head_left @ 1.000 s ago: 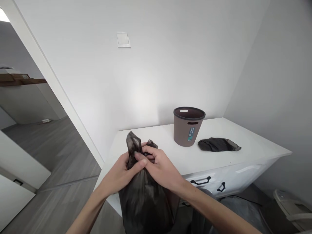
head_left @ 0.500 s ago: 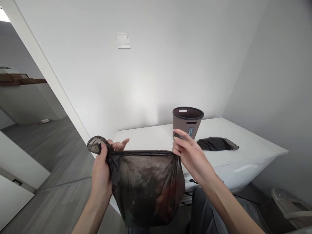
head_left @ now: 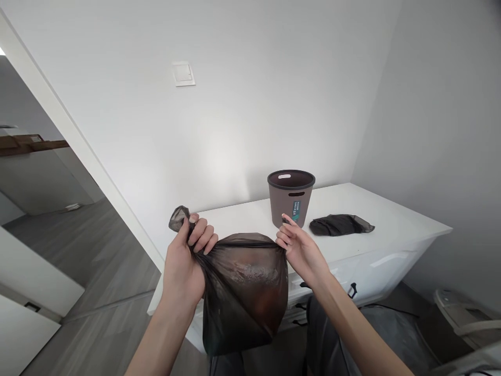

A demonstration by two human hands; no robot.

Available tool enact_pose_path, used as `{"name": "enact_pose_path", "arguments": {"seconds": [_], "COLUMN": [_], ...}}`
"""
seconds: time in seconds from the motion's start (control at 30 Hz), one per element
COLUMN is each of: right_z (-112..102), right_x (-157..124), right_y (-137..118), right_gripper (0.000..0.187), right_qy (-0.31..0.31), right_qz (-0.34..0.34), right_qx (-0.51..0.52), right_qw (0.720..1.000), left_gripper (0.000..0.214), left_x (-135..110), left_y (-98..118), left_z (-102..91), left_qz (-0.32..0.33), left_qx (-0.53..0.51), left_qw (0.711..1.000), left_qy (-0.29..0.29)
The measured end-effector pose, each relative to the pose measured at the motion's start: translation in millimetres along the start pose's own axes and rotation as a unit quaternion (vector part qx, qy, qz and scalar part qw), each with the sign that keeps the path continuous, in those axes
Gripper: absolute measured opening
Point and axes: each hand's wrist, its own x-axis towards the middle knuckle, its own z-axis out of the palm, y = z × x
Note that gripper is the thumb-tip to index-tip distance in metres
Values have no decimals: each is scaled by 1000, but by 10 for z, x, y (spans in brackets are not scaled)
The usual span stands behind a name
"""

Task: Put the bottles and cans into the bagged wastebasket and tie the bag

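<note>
Between my hands hangs a black translucent garbage bag [head_left: 242, 297], with something reddish-brown showing dimly inside. My left hand [head_left: 190, 261] is wrapped round one gathered upper corner, and a loose tuft of plastic sticks up past the thumb. At the other upper corner, my right hand [head_left: 299, 248] pinches the bag's edge. Behind the right hand, a brown trash can [head_left: 276, 206] with a dark rim and a label stands upright on the white cabinet top. A folded black plastic bag [head_left: 338, 224] lies to the right of the can.
The white cabinet [head_left: 399, 214] stands against the wall, with dark drawer handles [head_left: 353, 290] on its front. A light switch [head_left: 183, 73] is on the wall. To the left is a doorway with grey floor [head_left: 50, 250]. A pale chair-like item [head_left: 462, 318] is at lower right.
My left hand has closed its fingers round the bag's corner and moved right, towards my right hand. The bag's top edge is now slacker and twisted. The view has shifted slightly.
</note>
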Motion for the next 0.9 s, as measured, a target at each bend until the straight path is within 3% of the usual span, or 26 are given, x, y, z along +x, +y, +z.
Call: {"name": "enact_pose_path", "arguments": {"seconds": [0.2,0.4,0.53,0.7,0.9], "right_z": [-159,-281,-348,-560,-847], "right_x": [35,-66,-243,-505,-753], "right_y": [11,4,20,16,-8], "right_gripper": [28,39,53,88,129], "right_qy": [-27,-48,-69,-193,-332], "right_qz": [36,107,118,111,197], "right_qx": [55,32,-29,-69,-223], "right_qw": [997,993,990,972,895], "left_gripper": [19,17,17,18,23], "left_x": [-10,-105,-204,-381,-637], "left_y": [-36,54,153,297,472], "left_z": [143,190,198,210,138], "left_qz": [-35,-32,-25,-22,-34], "left_qx": [-6,-3,-20,-50,-65], "left_qw": [999,998,999,998,997], "left_qy": [-9,-49,-43,-44,-36]}}
